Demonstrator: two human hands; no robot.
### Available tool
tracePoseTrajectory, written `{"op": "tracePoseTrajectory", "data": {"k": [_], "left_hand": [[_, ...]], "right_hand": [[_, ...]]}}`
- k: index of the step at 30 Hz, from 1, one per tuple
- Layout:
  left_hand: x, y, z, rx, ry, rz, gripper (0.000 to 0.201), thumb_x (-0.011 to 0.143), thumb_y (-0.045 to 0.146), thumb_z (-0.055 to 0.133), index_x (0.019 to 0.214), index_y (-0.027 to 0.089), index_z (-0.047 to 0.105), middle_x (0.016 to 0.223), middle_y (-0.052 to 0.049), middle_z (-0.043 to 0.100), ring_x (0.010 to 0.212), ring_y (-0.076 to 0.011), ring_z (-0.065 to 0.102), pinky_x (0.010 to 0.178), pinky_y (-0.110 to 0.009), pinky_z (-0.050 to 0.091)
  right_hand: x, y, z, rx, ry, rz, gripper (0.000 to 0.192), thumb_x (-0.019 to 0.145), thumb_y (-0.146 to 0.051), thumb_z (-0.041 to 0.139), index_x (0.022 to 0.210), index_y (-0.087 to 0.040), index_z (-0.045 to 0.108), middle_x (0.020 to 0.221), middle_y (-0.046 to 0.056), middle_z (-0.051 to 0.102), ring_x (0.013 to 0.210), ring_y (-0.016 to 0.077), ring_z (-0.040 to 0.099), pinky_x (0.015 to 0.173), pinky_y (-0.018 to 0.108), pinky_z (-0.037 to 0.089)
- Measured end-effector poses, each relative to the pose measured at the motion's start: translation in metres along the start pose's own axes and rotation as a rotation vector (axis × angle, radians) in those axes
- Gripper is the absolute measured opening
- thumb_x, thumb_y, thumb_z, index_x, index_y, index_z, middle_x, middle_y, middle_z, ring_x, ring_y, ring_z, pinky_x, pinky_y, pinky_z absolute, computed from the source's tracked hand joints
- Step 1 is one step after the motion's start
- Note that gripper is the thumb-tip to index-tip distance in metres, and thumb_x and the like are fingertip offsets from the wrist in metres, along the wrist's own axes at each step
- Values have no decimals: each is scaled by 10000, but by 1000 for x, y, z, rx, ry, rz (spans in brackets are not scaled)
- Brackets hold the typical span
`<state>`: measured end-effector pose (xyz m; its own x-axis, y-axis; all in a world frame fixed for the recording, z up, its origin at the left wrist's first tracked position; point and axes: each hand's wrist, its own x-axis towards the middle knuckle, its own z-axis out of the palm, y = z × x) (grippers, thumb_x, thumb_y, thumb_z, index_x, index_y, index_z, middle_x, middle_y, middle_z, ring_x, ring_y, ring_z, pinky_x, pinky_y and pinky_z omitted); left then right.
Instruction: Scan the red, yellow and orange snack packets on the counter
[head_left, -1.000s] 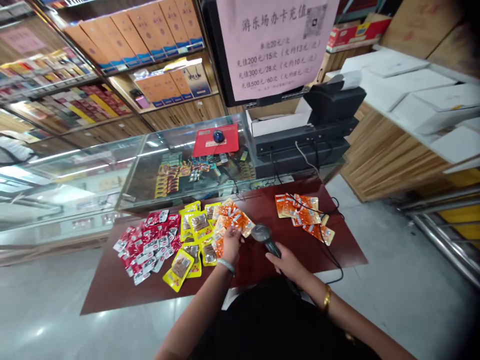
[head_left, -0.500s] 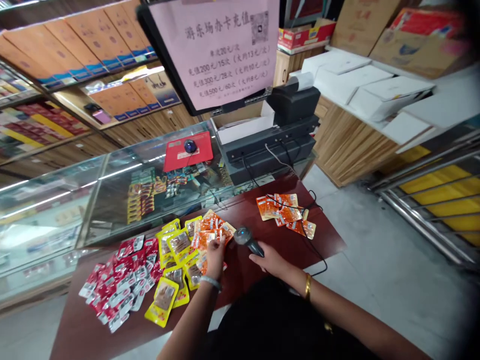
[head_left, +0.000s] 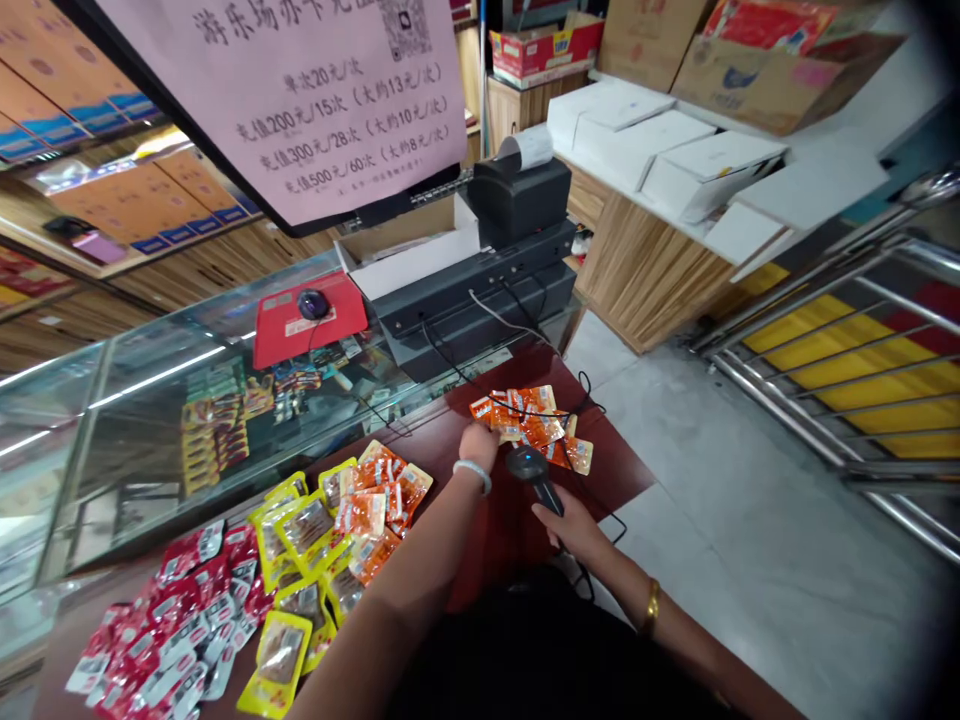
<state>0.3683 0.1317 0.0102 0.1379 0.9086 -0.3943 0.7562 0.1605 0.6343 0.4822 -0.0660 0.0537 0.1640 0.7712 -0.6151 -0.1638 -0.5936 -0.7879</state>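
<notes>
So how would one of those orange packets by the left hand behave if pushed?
The orange packets look flat, thin and glossy, so one would probably slide easily on the smooth table. They overlap loosely, so neighbours would likely shift too. Probably light and floppy.

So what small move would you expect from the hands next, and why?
Probably the left hand lets go at the small orange-packet pile and goes to the larger orange-packet heap for another. It rests at the small pile's edge, while the right hand holds the black handheld scanner beside it.

I see a shop: a glass display counter (head_left: 187,400), receipt printer (head_left: 517,195), price sign (head_left: 300,90), stocked shelves (head_left: 112,200).
</notes>
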Motion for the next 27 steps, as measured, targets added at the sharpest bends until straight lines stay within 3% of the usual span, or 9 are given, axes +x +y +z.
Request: {"op": "tracePoseTrajectory", "data": {"k": [5,10,16,19,23,27], "left_hand": [[2,-10,5,-230,21,-53,203,666,217,742,568,195,566,507,-3,543,501,-134,503,565,-249,353],[-16,-48,0,-683,37,-147,194,691,314,723,706,190,575,523,39,548,418,-77,419,482,-203,343],[-58,-97,-40,-943,164,-100,277,669,337,734,868,163,650,766,-53,697,671,-150,625,662,-268,496],[-78,-113,-61,-988,255,-114,253,669,322,712,869,181,648,734,-27,669,647,-136,600,625,-248,472],[-100,-128,-81,-1011,400,-175,269,630,305,705,851,178,620,607,49,549,496,-66,440,497,-190,343],[-113,-144,-99,-1027,471,-219,386,620,402,740,899,162,625,644,45,566,510,-55,433,510,-186,347]], "right_hand": [[2,-2,-4,2,-16,-11,590,737,-510,660,1195,-175,502,471,-117,436,358,109,429,388,229,330],[1,-14,3,-62,-69,-30,599,743,-508,649,1206,-162,492,450,-123,437,355,105,421,392,226,320],[-3,-25,31,-142,-209,-76,592,774,-485,616,1232,-134,484,482,-127,437,366,91,408,396,217,330],[-6,-29,54,-173,-302,-102,543,778,-490,617,1182,-142,515,507,-123,432,379,85,413,397,213,333],[-8,-34,84,-227,-405,-131,484,791,-494,610,1124,-152,531,517,-118,436,385,83,416,402,210,343],[-8,-36,105,-268,-476,-137,474,789,-512,613,1095,-157,538,522,-114,435,391,83,417,407,212,354]]}}
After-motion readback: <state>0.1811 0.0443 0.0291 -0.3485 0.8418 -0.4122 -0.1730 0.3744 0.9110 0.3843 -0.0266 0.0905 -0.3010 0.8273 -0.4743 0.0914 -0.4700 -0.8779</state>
